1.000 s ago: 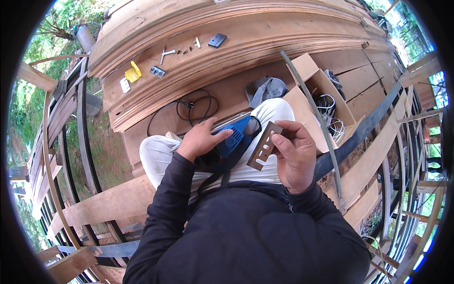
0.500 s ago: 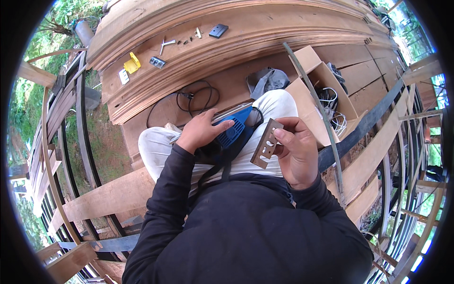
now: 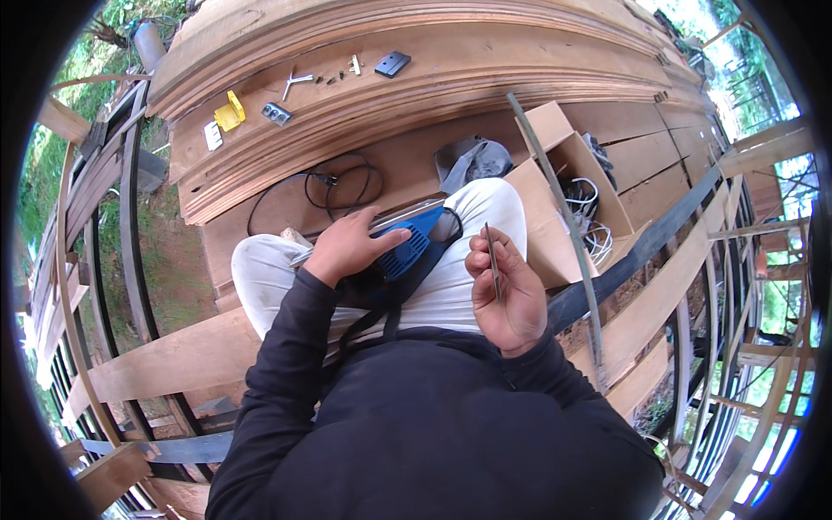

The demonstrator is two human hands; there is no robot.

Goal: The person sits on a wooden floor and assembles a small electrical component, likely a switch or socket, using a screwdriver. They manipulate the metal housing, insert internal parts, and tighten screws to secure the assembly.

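A blue electric planer (image 3: 409, 250) lies across my lap, its metal sole tilted up and away from me. My left hand (image 3: 348, 248) grips its side, thumb on the blue housing and fingers over the sole's edge. To the right of it, above my thigh, my right hand (image 3: 513, 296) pinches a slotted metal planer blade (image 3: 492, 256) between thumb and fingers. The blade is seen almost edge-on, so its slots are hidden now. The planer's underside against my legs cannot be seen.
Stacked boards ahead carry a yellow case (image 3: 230, 113), a small dark block (image 3: 276, 113), a T-shaped wrench (image 3: 296, 81), small screws and a dark flat box (image 3: 393, 64). A black cord (image 3: 354, 206) and grey cloth (image 3: 473, 163) lie nearer. An open cardboard box (image 3: 539, 208) stands right.
My right hand has turned the blade from face-on to edge-on and shifted slightly left. The left hand stays on the planer. The whole view has shifted a little.
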